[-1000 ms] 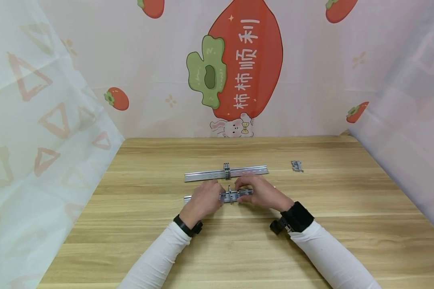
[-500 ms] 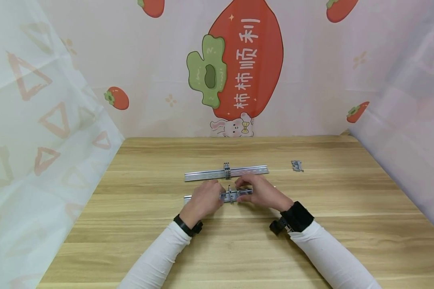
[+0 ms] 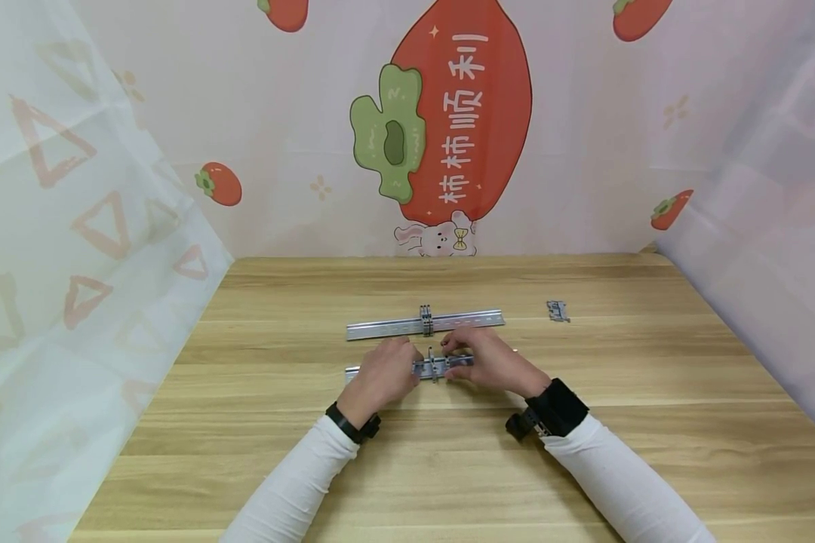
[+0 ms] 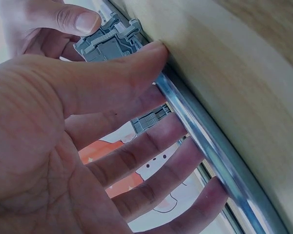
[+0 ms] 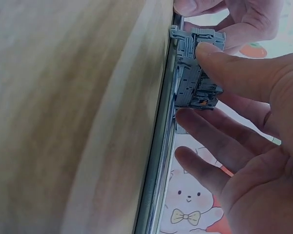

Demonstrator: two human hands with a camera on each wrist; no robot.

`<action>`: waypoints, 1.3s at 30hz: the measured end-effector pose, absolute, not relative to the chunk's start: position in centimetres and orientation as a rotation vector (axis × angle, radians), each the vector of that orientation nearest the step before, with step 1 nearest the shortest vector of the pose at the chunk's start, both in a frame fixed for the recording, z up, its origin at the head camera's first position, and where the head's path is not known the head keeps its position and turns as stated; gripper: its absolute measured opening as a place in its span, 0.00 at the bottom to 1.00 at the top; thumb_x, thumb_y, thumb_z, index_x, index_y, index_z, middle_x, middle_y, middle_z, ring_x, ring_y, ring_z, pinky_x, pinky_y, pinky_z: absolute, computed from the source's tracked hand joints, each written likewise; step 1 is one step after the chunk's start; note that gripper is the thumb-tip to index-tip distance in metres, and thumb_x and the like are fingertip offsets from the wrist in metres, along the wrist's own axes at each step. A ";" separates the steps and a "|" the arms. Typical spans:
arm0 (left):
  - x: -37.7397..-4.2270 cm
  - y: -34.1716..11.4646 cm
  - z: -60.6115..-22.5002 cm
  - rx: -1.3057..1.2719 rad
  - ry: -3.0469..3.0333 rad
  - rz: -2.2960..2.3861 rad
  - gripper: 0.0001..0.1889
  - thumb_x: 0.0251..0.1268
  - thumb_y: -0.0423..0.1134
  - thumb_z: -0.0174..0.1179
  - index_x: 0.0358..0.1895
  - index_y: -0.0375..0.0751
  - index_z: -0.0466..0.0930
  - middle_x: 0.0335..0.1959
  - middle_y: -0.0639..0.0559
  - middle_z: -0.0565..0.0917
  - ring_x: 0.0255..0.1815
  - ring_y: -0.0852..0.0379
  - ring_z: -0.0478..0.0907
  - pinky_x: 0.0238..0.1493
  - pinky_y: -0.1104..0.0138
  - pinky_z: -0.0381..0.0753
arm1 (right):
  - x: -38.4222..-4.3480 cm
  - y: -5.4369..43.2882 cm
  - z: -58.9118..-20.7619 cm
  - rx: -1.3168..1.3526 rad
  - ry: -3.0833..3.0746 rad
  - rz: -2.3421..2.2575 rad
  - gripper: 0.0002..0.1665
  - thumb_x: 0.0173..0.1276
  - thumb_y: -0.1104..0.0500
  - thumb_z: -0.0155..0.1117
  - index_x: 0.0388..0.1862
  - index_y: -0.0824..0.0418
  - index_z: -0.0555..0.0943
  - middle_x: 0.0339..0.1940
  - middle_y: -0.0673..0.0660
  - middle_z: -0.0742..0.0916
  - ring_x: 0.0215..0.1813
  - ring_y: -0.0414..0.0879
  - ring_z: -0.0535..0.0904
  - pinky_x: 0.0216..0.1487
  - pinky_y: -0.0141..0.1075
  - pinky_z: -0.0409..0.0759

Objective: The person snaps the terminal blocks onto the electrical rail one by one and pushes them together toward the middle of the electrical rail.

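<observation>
A metal DIN rail (image 3: 351, 373) lies across the table before me, partly hidden by both hands. My left hand (image 3: 385, 375) grips it left of its middle, thumb on the near side and fingers along the far side in the left wrist view. One grey terminal block (image 3: 432, 366) stands upright on the rail between the hands. Just right of it, my right hand (image 3: 494, 363) pinches a second grey terminal block (image 5: 198, 87), which sits at the rail in the right wrist view. The right thumb presses its near face, with the fingers behind.
Farther back lies another DIN rail (image 3: 383, 329) bearing several terminal blocks (image 3: 426, 320) side by side near its middle. A loose grey terminal block (image 3: 557, 311) lies flat at the back right of the wooden table (image 3: 421, 467). A printed curtain (image 3: 278, 128) hangs behind.
</observation>
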State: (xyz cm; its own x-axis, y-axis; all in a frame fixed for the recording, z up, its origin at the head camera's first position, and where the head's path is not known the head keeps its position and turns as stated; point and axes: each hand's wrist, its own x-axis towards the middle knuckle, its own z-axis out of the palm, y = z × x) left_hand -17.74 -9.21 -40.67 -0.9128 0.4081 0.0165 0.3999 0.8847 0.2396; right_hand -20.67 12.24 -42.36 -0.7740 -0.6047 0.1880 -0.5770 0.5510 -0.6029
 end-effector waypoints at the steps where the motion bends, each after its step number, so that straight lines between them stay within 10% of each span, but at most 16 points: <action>1: -17.7 -9.2 -40.7 0.645 3.015 0.373 0.10 0.59 0.36 0.73 0.44 0.42 0.91 0.39 0.50 0.83 0.42 0.50 0.80 0.34 0.59 0.82 | -20.7 12.2 -42.3 -1.051 2.742 -1.017 0.20 0.57 0.64 0.81 0.47 0.62 0.84 0.50 0.52 0.84 0.52 0.46 0.83 0.53 0.42 0.81; 39: -17.7 -9.2 -40.6 0.602 2.983 0.402 0.11 0.60 0.36 0.72 0.47 0.41 0.90 0.41 0.49 0.82 0.45 0.49 0.80 0.36 0.58 0.82 | -20.3 12.2 -41.9 -1.203 2.772 -0.847 0.19 0.60 0.63 0.78 0.47 0.60 0.80 0.43 0.52 0.83 0.42 0.49 0.80 0.44 0.39 0.79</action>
State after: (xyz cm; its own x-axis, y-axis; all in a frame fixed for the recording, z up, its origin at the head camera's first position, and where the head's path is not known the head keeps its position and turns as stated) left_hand -17.71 -9.18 -40.58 -0.9206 0.3900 -0.0188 0.3711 0.8890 0.2681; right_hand -20.34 12.16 -41.86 -0.7062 -0.6779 0.2042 -0.6762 0.5604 -0.4782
